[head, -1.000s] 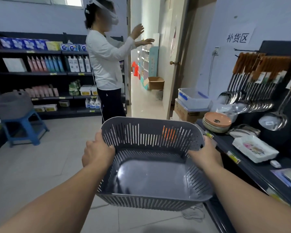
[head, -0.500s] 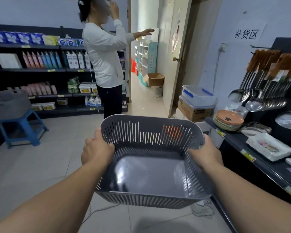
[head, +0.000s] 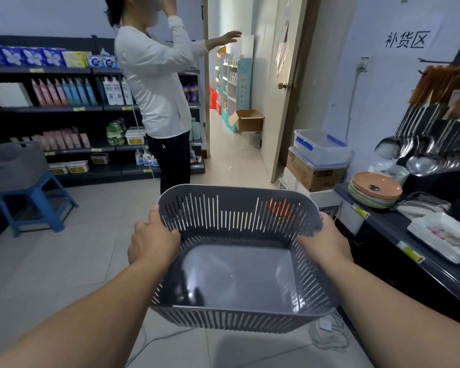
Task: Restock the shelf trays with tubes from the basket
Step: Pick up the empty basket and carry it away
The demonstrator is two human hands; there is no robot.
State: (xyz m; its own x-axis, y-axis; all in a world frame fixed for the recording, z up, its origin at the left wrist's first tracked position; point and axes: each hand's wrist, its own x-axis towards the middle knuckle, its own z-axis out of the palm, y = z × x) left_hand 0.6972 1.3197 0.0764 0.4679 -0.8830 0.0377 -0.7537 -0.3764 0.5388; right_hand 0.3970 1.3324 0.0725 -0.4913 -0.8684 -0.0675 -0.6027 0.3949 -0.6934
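Note:
I carry a grey slotted plastic basket [head: 239, 277] in front of me at waist height; nothing lies inside it. My left hand [head: 152, 240] grips its left rim and my right hand [head: 327, 240] grips its right rim. Dark shelves [head: 64, 110] along the far left wall hold rows of pink and blue tubes [head: 61, 91] and more pink tubes [head: 61, 140] one level down.
A person in a white top [head: 157, 83] stands ahead by the doorway. A blue stool [head: 35, 205] bearing a grey bin stands at left. At right, a dark counter [head: 409, 251] holds plates [head: 375, 189] and trays, with ladles hanging above. Boxes [head: 316, 166] sit by the door.
My view has swung slightly right and moved closer to the person, who raised one hand to the head. Both my hands keep the same hold on the basket.

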